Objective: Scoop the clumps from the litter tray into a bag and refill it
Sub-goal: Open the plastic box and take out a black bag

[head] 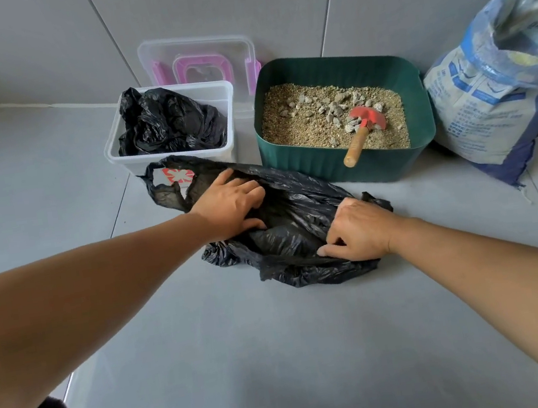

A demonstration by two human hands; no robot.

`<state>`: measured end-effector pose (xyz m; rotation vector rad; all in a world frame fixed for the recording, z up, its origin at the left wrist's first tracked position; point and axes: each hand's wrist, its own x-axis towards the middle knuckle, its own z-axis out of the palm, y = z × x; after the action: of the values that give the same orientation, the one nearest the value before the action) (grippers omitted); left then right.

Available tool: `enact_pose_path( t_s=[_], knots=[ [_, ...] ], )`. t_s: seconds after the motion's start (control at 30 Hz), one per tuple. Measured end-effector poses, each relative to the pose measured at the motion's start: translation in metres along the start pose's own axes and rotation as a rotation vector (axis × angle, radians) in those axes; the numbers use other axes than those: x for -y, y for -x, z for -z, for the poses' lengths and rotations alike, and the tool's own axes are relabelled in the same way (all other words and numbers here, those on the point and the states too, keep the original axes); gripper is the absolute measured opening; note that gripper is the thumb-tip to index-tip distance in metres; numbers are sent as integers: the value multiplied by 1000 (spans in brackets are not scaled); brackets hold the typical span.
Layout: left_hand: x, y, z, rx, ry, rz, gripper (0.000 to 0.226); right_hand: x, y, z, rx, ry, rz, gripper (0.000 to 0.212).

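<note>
A green litter tray (413, 86) stands on the grey floor against the wall, filled with tan litter and several grey clumps (333, 108). A red scoop with a wooden handle (366, 129) lies in it, the handle resting over the front rim. In front of the tray a black plastic bag (293, 214) lies crumpled on the floor. My left hand (230, 206) grips the bag's upper edge and my right hand (356, 229) pinches its near edge. A blue and white litter sack (491, 96) stands open at the right.
A clear plastic box (114, 146) holding more black bags (169, 121) stands left of the tray, with its clear lid with pink clasps (199, 64) propped against the wall behind. Grey tiled floor spreads toward me.
</note>
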<state>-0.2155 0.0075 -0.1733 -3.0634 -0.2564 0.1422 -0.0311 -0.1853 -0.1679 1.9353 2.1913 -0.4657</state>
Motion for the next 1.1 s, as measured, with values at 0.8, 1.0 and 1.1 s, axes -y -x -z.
enact_pose_path(
  t_s=[0.8, 1.0, 1.1],
  knots=[
    [-16, -8, 5, -198, -28, 250, 31, 18, -15, 25, -345, -66, -7, 37],
    [-18, -24, 35, -440, 112, 172, 14, 32, -24, 54, -710, -24, 20, 22],
    [-13, -37, 59, -473, 140, 107, 14, 30, -26, 80, -800, -13, 0, 19]
  ],
)
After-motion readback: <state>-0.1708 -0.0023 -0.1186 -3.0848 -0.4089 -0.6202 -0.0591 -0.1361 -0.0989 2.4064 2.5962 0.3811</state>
